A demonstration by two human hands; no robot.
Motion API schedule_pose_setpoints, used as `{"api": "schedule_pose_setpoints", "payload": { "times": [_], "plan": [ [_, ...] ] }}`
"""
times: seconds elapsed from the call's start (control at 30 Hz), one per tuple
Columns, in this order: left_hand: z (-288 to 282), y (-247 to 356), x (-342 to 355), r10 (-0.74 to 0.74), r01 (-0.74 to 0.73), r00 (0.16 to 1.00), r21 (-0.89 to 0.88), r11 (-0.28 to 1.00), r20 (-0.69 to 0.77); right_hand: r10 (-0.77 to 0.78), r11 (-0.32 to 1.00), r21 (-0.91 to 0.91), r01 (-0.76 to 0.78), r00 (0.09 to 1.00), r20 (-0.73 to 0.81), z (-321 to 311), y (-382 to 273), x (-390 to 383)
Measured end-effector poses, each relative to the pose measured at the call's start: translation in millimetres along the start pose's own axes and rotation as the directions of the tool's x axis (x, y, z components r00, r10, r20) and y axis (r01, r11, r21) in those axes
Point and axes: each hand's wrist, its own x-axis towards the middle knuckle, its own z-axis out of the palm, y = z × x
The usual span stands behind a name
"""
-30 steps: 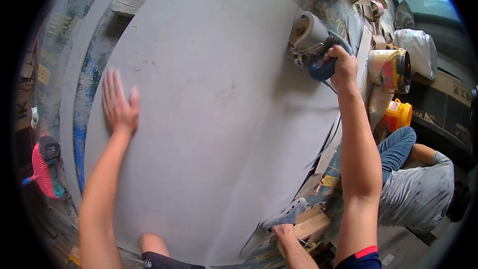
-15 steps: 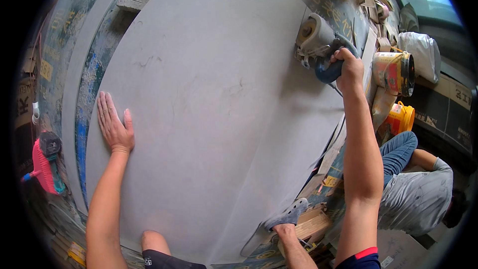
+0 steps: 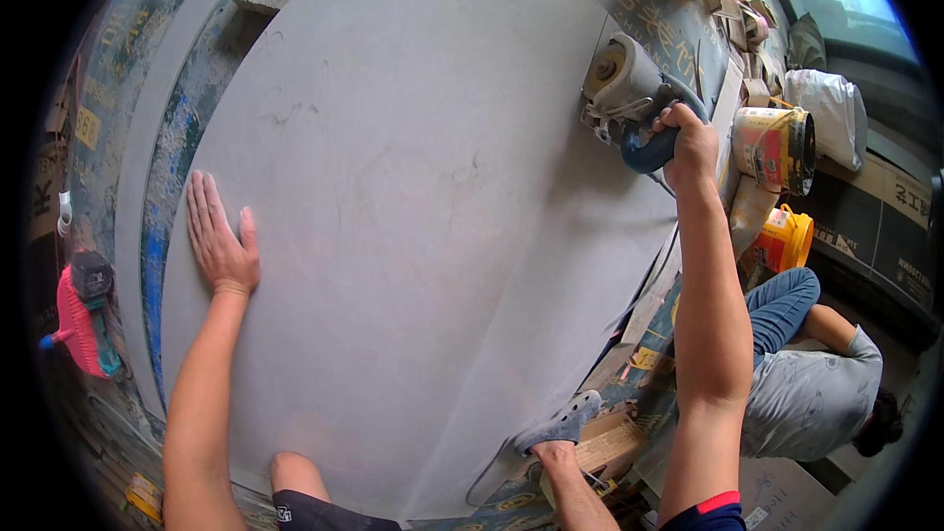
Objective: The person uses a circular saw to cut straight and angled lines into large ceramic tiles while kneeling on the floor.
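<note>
My left hand [image 3: 221, 241] lies flat on a large grey slab [image 3: 413, 256] with a curved edge, its fingers stretched out near that left edge. My right hand [image 3: 688, 143] grips the dark blue-grey handle of a power tool [image 3: 624, 79] with a metal cylindrical body, held over the slab's upper right edge. A dark cord runs down from the tool. My bare knee [image 3: 295, 477] is at the slab's lower edge, and a foot in a grey clog [image 3: 560, 428] rests at the lower right.
Stained boards and grey strips [image 3: 138, 167] lie left, with a pink-and-teal object [image 3: 84, 320]. Several buckets [image 3: 772, 147], a white sack [image 3: 826, 113] and black cartons [image 3: 865, 226] line the right. A co-worker [image 3: 811, 383] in jeans crouches lower right.
Compared with a second ago, my left hand is lower and slightly further left on the slab. The tool and my right hand have shifted slightly to the right in the picture.
</note>
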Motion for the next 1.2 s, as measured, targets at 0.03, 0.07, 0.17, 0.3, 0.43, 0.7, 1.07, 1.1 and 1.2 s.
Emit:
{"api": "schedule_pose_setpoints", "payload": {
  "times": [0.03,0.07,0.17,0.3,0.43,0.7,1.07,1.1,1.2],
  "plan": [
    [0,0,0,-0.001,0.001,1.0,0.003,1.0,0.001,-0.004,1.0,-0.004,0.004,1.0,0.0,0,0,-1],
    [0,0,0,-0.002,0.002,1.0,0.006,1.0,0.002,-0.007,1.0,-0.007,0.007,1.0,0.001,0,0,-2],
    [0,-1,0,0.008,-0.008,1.0,-0.005,1.0,-0.005,-0.011,1.0,-0.018,0.011,1.0,-0.005,1,0,-5],
    [1,-2,-1,0.001,-0.001,1.0,0.005,1.0,-0.002,0.02,1.0,-0.005,-0.02,1.0,0.014,0,-1,-9],
    [1,-2,0,0.008,-0.008,1.0,-0.004,1.0,-0.015,0.02,1.0,-0.012,-0.02,1.0,0.001,1,-1,-10],
    [0,-1,0,0.006,-0.006,1.0,0.01,1.0,-0.015,0.034,0.999,-0.01,-0.034,0.999,-0.002,0,0,-16],
    [1,-3,0,0.003,-0.003,1.0,0.001,1.0,-0.008,0.036,0.999,-0.003,-0.036,0.999,0.013,-1,3,-18],
    [1,-2,0,0.003,-0.003,1.0,0.0,1.0,-0.009,0.036,0.999,-0.006,-0.036,0.999,0.011,-1,3,-19],
    [2,-3,-1,0.002,-0.002,1.0,0.005,1.0,-0.004,0.038,0.999,-0.019,-0.038,0.999,0.01,-1,3,-21]
  ]
}}
